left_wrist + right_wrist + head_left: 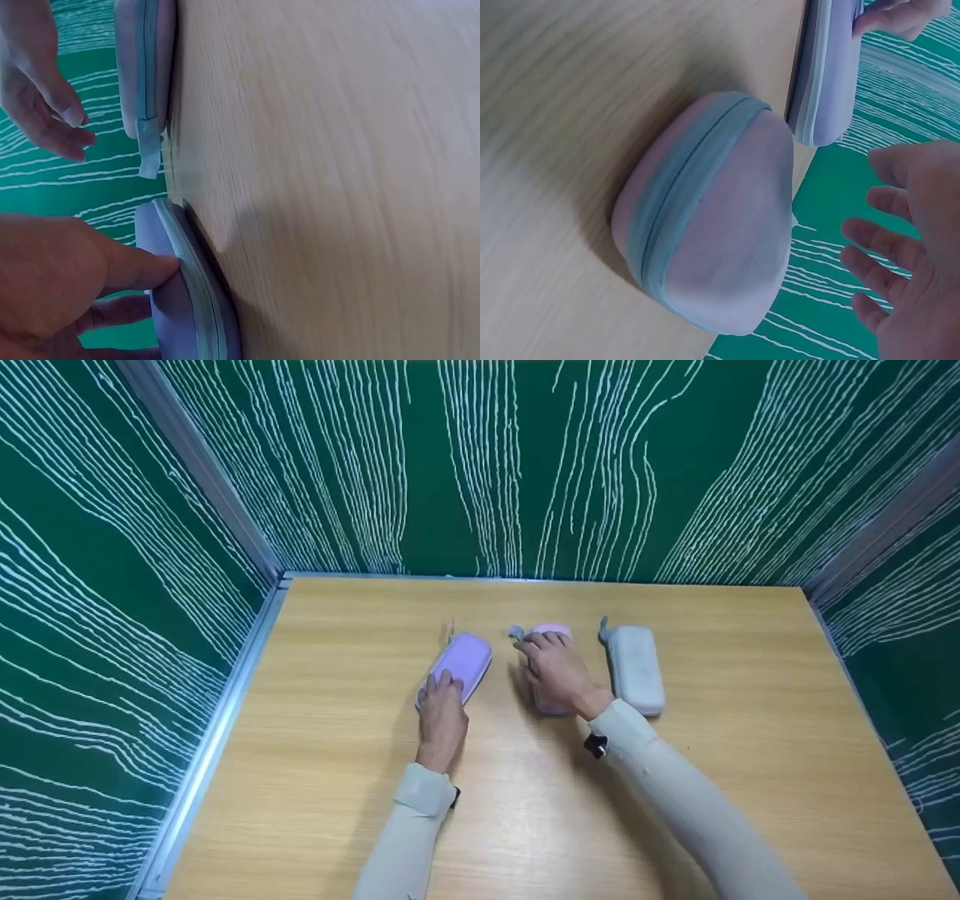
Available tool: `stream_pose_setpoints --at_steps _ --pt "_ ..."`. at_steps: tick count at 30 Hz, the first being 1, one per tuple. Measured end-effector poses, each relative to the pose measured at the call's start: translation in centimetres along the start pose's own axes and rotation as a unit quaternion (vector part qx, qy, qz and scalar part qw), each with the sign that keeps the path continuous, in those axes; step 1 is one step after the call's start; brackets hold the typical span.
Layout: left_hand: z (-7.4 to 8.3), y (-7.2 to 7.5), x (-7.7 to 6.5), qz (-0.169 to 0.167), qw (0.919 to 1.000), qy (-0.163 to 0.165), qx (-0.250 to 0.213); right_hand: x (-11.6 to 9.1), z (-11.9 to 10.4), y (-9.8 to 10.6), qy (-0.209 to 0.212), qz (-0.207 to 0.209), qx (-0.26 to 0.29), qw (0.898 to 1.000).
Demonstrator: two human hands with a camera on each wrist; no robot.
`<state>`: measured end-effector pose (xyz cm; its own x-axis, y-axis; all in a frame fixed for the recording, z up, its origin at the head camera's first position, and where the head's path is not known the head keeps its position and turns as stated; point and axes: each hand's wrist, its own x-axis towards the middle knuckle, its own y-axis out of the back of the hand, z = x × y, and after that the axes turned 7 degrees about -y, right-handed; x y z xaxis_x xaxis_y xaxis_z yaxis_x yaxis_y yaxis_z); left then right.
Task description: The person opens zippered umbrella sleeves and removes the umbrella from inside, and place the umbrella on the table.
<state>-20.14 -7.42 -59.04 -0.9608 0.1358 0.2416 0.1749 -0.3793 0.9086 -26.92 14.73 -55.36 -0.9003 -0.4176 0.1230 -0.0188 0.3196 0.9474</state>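
Note:
A purple zippered case (466,658) lies slanted on the table at centre left. My left hand (442,716) grips its near end; in the left wrist view the thumb (154,268) presses against its side by the zip. Right of it lies a pink zippered case (553,628) with a grey-blue zip band, mostly covered in the head view by my right hand (559,667). The right wrist view shows that hand with fingers spread, a gap separating them from the pink case (727,225). A grey pull tab (516,632) sticks out at its far left corner.
A light grey zippered case (637,669) lies right of the pink one, close to my right wrist, its tab (604,626) pointing away. The wooden table (300,750) is bounded by green walls (435,472) with white wavy lines and metal edge strips.

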Motion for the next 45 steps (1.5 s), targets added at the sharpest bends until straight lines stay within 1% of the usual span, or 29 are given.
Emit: stream_pose_setpoints --at_steps 4,8,10,14,22,25,28,32,36,38,42,45 --pt "-0.2 0.1 0.0 -0.007 0.9999 0.006 -0.012 0.4 0.0 0.1 0.004 0.001 -0.007 1.000" --pt "-0.4 0.5 0.0 -0.016 0.9993 0.011 -0.031 0.7 -0.2 0.2 0.009 0.004 -0.001 1.000" --pt "-0.6 0.7 0.1 -0.017 0.9992 0.009 -0.035 0.9 -0.2 0.2 0.013 0.003 -0.003 1.000" --pt "-0.9 1.0 0.2 -0.019 0.9992 -0.006 -0.034 1.2 -0.3 -0.1 0.017 -0.003 -0.012 1.000" --pt "-1.8 1.4 0.6 -0.046 0.9976 -0.028 -0.044 2.4 -0.6 0.0 0.012 -0.017 -0.017 1.000" --pt "-2.2 1.6 0.6 -0.049 0.9970 -0.046 -0.038 2.9 -0.6 -0.1 0.005 -0.025 -0.017 1.000" --pt "-2.6 1.9 0.7 -0.060 0.9958 -0.062 -0.033 3.2 -0.7 -0.1 -0.001 -0.034 -0.016 0.999" --pt "-2.7 2.2 0.8 -0.087 0.9937 -0.055 -0.043 3.6 -0.9 -0.2 -0.001 -0.041 -0.016 0.999" --pt "-2.7 2.3 0.8 -0.101 0.9922 -0.056 -0.047 4.0 -1.1 -0.4 0.002 -0.043 -0.022 0.999" --pt "-2.8 2.4 0.8 -0.102 0.9916 -0.064 -0.046 4.2 -1.1 -0.4 0.003 -0.044 -0.027 0.999" --pt "-3.1 2.5 0.9 -0.085 0.9912 -0.091 -0.044 4.5 -1.3 -0.5 0.013 -0.040 -0.036 0.998" --pt "-3.5 2.5 1.1 -0.079 0.9901 -0.103 -0.053 4.6 -1.4 -0.6 0.018 -0.038 -0.039 0.998"
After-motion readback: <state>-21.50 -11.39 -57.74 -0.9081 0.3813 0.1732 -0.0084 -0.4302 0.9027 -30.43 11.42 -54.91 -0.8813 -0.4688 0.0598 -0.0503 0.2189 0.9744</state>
